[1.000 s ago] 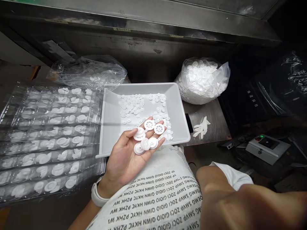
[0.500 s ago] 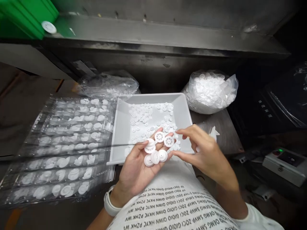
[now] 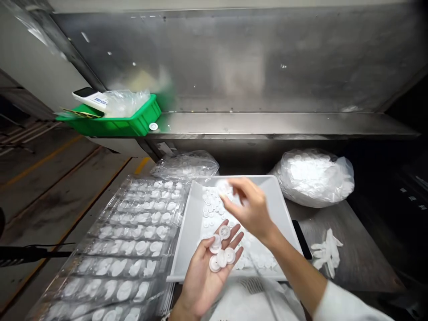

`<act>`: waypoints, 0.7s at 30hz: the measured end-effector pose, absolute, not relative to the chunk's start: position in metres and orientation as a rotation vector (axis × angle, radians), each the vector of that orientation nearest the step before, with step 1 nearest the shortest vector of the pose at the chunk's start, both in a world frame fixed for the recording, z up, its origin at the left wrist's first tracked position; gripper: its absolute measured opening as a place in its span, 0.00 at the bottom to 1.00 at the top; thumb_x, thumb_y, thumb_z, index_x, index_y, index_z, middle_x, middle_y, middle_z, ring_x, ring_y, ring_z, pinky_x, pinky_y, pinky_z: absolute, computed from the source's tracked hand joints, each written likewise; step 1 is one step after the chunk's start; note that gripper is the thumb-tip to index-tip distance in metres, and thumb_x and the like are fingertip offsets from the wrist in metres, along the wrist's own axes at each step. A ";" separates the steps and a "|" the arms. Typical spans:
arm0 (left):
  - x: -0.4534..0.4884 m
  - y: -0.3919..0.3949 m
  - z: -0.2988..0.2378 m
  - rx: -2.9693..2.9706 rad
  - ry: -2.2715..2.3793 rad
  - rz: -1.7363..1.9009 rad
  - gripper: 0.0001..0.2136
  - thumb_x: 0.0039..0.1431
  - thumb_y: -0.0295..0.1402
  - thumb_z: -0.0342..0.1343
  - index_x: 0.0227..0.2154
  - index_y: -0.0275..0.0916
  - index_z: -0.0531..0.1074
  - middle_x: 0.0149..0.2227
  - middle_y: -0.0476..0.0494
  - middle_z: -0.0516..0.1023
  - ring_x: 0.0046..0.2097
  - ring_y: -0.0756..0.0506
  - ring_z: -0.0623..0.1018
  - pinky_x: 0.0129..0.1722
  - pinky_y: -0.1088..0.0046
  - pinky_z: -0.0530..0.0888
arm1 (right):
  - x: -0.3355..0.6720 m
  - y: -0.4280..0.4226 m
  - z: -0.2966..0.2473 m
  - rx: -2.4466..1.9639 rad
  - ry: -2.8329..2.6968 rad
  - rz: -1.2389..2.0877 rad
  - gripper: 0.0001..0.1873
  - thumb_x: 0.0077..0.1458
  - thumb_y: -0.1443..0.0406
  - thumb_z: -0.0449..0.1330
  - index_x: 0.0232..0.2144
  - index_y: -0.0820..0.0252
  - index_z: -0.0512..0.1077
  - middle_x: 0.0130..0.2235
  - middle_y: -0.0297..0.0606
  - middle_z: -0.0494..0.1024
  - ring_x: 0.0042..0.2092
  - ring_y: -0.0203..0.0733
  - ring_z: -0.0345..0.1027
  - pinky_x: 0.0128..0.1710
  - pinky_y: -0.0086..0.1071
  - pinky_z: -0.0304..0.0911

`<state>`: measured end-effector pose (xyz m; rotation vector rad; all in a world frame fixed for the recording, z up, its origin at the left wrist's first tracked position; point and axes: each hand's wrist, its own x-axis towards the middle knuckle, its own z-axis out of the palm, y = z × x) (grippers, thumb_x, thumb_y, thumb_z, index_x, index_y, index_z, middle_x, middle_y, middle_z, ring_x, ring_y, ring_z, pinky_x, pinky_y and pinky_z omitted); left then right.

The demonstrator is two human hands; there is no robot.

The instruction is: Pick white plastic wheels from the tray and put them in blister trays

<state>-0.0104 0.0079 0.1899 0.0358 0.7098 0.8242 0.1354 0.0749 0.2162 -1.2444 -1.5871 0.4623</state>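
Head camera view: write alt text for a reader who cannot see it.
A person's left hand holds white plastic gears palm-up over a white tray of small white parts, the right hand raised above it. Clear plastic packs of white parts lie to the left.

A green plastic crate (image 3: 110,124) is set on a stainless steel shelf (image 3: 284,125), with a handheld device (image 3: 87,97) laid in it and a white disc (image 3: 153,126) just beside it. Below, a bulging plastic bag of white parts (image 3: 314,178) is placed on the bench (image 3: 361,254), near folded white gloves (image 3: 326,252). Clear blister sheets (image 3: 117,240) are stacked at left, above a floor with yellow lines (image 3: 67,200).
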 end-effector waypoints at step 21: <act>-0.010 0.036 0.189 0.107 0.470 0.684 0.29 0.64 0.28 0.41 0.67 0.42 0.44 0.63 0.35 0.62 0.63 0.40 0.62 0.64 0.59 0.58 | 0.327 0.060 0.199 -1.871 -1.205 -0.059 0.16 0.63 0.58 0.50 0.41 0.65 0.70 0.43 0.50 0.68 0.46 0.51 0.62 0.52 0.51 0.54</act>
